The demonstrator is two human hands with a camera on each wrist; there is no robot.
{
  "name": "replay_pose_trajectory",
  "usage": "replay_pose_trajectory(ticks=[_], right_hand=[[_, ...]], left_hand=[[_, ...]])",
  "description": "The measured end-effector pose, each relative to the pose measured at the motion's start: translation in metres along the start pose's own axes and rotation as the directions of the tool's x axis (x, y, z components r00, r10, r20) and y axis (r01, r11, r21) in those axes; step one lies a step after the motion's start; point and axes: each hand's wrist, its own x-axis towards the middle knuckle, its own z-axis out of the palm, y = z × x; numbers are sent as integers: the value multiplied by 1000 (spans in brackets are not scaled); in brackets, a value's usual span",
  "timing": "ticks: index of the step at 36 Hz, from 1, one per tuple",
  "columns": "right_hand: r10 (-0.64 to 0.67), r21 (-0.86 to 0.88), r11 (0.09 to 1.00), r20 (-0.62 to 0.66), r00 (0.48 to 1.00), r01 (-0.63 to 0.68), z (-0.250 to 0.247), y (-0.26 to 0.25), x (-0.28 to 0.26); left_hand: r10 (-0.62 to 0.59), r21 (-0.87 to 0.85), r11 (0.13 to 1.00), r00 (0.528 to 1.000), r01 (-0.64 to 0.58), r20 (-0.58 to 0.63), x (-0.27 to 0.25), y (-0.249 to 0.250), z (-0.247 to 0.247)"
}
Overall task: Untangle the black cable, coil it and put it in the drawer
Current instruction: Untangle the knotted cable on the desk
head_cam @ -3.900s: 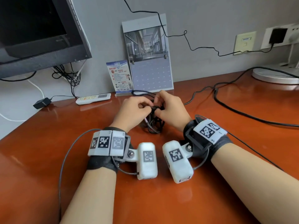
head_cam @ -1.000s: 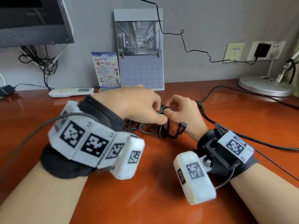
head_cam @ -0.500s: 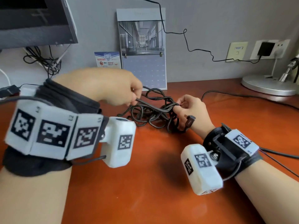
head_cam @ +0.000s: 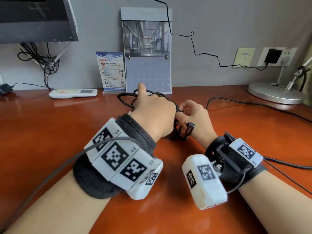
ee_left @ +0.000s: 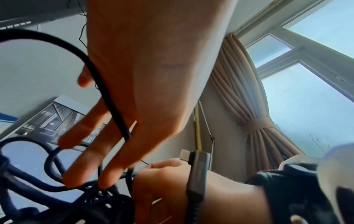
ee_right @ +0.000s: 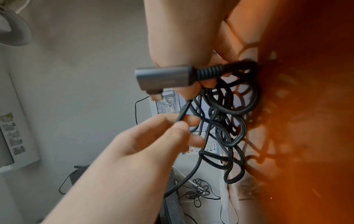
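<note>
The black cable [head_cam: 172, 136] lies in a tangle on the red-brown desk [head_cam: 50, 141], its loops spreading out beyond my hands. My right hand [head_cam: 197, 115] grips a bunch of strands near one end, and the grey connector [head_cam: 190, 128] sticks out below its fingers. In the right wrist view the connector [ee_right: 164, 78] and the thick cable [ee_right: 239, 64] leave that fist. My left hand [head_cam: 152, 108] is over the tangle with its index finger pointing forward. One strand [ee_left: 107, 94] runs across its palm and between its fingers, pinched there. No drawer is in view.
A calendar [head_cam: 146, 65] and a blue card [head_cam: 111, 71] lean on the wall behind the tangle. A white remote [head_cam: 72, 93] lies at the back left under a monitor [head_cam: 33, 19]. A lamp base [head_cam: 273, 93] and another black cord [head_cam: 253, 104] are at the right.
My left hand has come down from its raised pull at the left and now sits over the tangle beside the right hand. The right hand keeps its grip near the connector.
</note>
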Motion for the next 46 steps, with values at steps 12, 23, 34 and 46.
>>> replay_pose_trajectory(ticks=[12,23,34,46], right_hand=[[7,-23,1000,15,1000,-7,0,-1,-1],[83,-132,986,-144,986,-102,-15,11,8],[63,-170,982,-148,987,-88,-10,3,6],[-19,-131,991,-107,994,5,0,-11,-6]], left_hand=[[-36,-341,940,997,11,-66,-4,-33,-18],[-102,-597,802,990,21,-102,-13,-77,-35],[-264,-393,895,961,211,-86,-8,-72,-29],[42,-397,911,982,-114,-185,-4,-12,-17]])
